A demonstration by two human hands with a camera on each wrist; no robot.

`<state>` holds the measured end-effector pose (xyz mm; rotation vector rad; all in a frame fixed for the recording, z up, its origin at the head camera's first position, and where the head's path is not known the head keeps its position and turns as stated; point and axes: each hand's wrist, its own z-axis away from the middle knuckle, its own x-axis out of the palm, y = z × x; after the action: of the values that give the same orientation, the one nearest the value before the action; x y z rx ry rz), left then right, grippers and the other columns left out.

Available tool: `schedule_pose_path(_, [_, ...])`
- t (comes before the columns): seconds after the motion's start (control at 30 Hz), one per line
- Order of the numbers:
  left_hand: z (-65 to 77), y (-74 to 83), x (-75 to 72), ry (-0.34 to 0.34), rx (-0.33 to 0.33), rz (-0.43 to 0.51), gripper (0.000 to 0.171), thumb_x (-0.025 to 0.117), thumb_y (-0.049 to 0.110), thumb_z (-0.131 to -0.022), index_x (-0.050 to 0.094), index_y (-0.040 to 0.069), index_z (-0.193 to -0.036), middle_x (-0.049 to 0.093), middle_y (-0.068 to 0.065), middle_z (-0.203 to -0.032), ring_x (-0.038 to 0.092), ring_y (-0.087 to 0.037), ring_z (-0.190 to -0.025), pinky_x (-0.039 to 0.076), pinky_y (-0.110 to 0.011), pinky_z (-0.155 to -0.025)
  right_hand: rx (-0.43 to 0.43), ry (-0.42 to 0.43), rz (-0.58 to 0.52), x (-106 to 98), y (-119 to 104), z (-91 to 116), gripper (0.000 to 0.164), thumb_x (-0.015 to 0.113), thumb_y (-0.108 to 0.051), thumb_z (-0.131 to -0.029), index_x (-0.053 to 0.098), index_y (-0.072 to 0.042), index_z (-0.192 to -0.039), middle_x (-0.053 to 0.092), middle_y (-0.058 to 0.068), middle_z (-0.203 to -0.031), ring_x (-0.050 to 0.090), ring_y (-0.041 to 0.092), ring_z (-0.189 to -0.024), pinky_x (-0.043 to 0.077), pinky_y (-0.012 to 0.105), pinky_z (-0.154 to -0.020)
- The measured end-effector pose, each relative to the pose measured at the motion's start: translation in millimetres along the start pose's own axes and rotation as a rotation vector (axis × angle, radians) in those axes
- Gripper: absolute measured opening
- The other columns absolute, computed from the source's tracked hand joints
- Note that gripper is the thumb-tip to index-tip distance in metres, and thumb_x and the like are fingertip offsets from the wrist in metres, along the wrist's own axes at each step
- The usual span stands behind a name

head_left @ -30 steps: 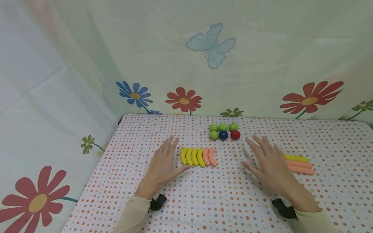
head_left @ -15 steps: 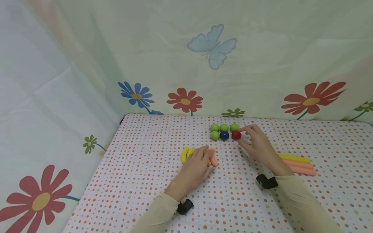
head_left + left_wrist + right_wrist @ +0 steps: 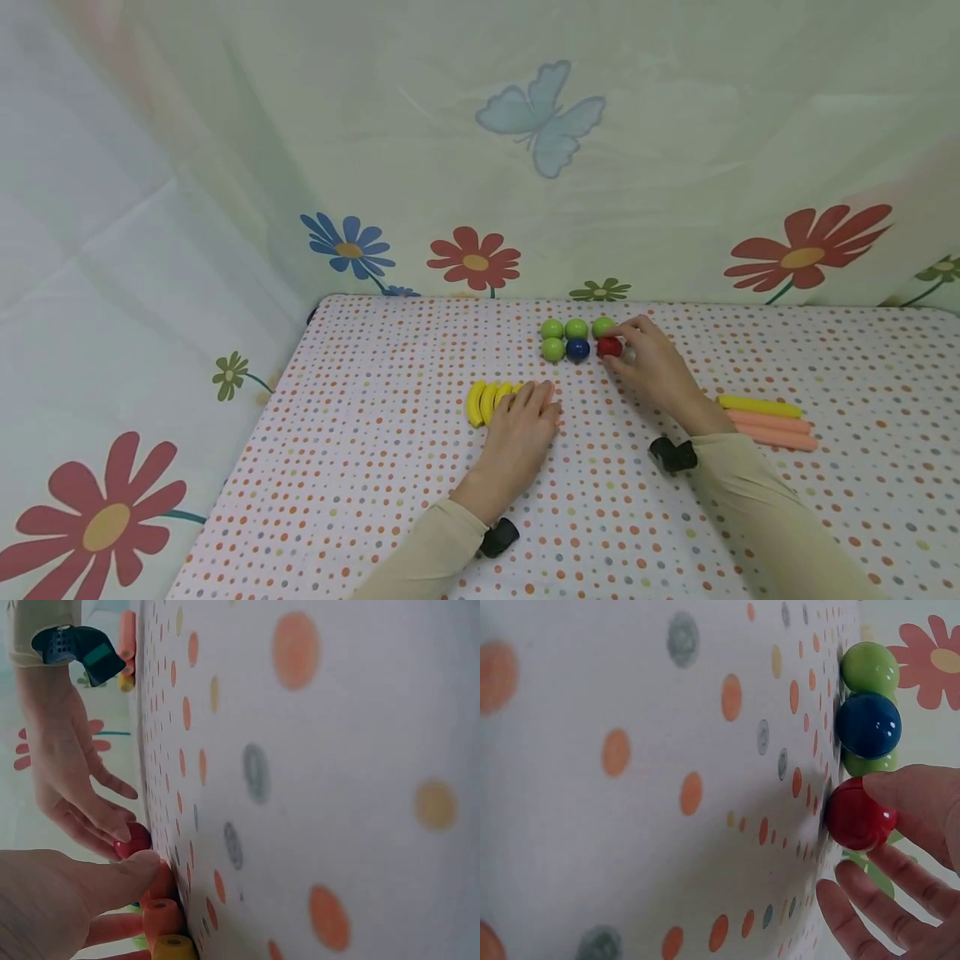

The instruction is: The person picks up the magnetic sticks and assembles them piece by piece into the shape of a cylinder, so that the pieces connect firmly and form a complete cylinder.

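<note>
My right hand (image 3: 656,367) pinches a glossy red ball (image 3: 609,347) between thumb and fingers. In the right wrist view the thumb lies on the near side of the red ball (image 3: 855,817), with the other fingers spread below it. My left hand (image 3: 519,429) reaches over the right end of a row of curved pieces. Its thumb and fingers pinch the rightmost salmon-pink curved piece (image 3: 161,883); a second pink curved piece (image 3: 161,919) sits beside it. Several yellow banana-shaped pieces (image 3: 476,405) continue the row leftward, some partly hidden by the hand.
Left of the red ball are a dark blue ball (image 3: 577,349) and several green balls (image 3: 552,349). A yellow stick (image 3: 761,407) and two pink sticks (image 3: 776,437) lie at the right. A dotted cloth (image 3: 360,433) covers the table; a flowered curtain (image 3: 375,125) hangs behind.
From hovering open, both hands have moved in. The left went right and down to the pink curved pieces; the right went up and left to the red ball and now pinches it.
</note>
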<state>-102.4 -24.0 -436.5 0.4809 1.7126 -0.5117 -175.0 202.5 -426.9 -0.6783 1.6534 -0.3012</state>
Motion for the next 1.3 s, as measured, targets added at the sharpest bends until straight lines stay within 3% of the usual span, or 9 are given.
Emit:
schedule_pose_path(0.33, [-0.1,-6.1,-3.2,0.009,0.002,0.019,0.027,0.073,0.026,-0.100,0.075,0.016,-0.126,0.060,-0.006,-0.147,0.056,-0.024,-0.136,0.050,-0.037,-0.106,0.018,-0.021,-0.054,-1.5,0.1,1.7,0.034,0.075,0.004,-0.092,0.063,0.010,-0.123,0.058,0.027,-0.117,0.067,0.039,-0.095,0.057,0.054,-0.082])
schedule_pose_path(0.7, [8.9,-34.0,-2.8,-0.007,-0.039,0.077,0.028,0.072,0.026,-0.101,0.075,0.015,-0.126,0.060,-0.007,-0.148,0.055,-0.025,-0.138,0.047,-0.038,-0.111,0.093,-0.041,-0.064,-9.7,4.8,4.6,0.032,0.076,-0.003,-0.092,0.057,0.008,-0.115,0.059,0.028,-0.112,0.064,0.042,-0.098,0.057,0.055,-0.083])
schedule_pose_path(0.87, [11.8,-42.8,-4.7,-0.035,-0.051,0.116,0.030,0.072,0.026,-0.101,0.074,0.013,-0.128,0.058,-0.008,-0.150,0.053,-0.025,-0.140,0.045,-0.039,-0.114,0.094,-0.064,-0.045,-14.2,7.8,6.8,0.036,0.076,-0.005,-0.092,0.060,0.011,-0.119,0.058,0.027,-0.109,0.064,0.041,-0.097,0.056,0.054,-0.083])
schedule_pose_path(0.97, [12.2,-43.7,-5.2,-0.011,-0.048,0.155,0.026,0.074,0.025,-0.100,0.075,0.010,-0.122,0.060,-0.009,-0.147,0.054,-0.026,-0.138,0.045,-0.039,-0.113,0.075,-0.073,-0.032,-15.2,10.8,8.3,0.037,0.077,-0.005,-0.091,0.063,0.012,-0.121,0.057,0.026,-0.105,0.063,0.040,-0.094,0.056,0.054,-0.081])
schedule_pose_path(1.1, [10.8,-41.8,-3.1,0.053,-0.037,0.191,0.025,0.077,0.024,-0.098,0.075,0.005,-0.114,0.065,-0.013,-0.138,0.060,-0.026,-0.129,0.050,-0.034,-0.108,0.070,-0.098,-0.049,-13.7,12.4,9.5,0.036,0.077,-0.003,-0.091,0.063,0.012,-0.120,0.057,0.027,-0.106,0.064,0.042,-0.096,0.057,0.055,-0.083])
schedule_pose_path(1.3, [4.6,-37.6,-1.6,0.072,-0.066,0.205,0.032,0.076,0.013,-0.097,0.071,-0.001,-0.125,0.066,-0.013,-0.127,0.062,-0.025,-0.117,0.059,-0.029,-0.085,0.061,-0.125,-0.070,-11.0,9.5,10.6,0.034,0.079,0.000,-0.088,0.064,0.010,-0.117,0.059,0.027,-0.110,0.065,0.042,-0.098,0.057,0.054,-0.084])
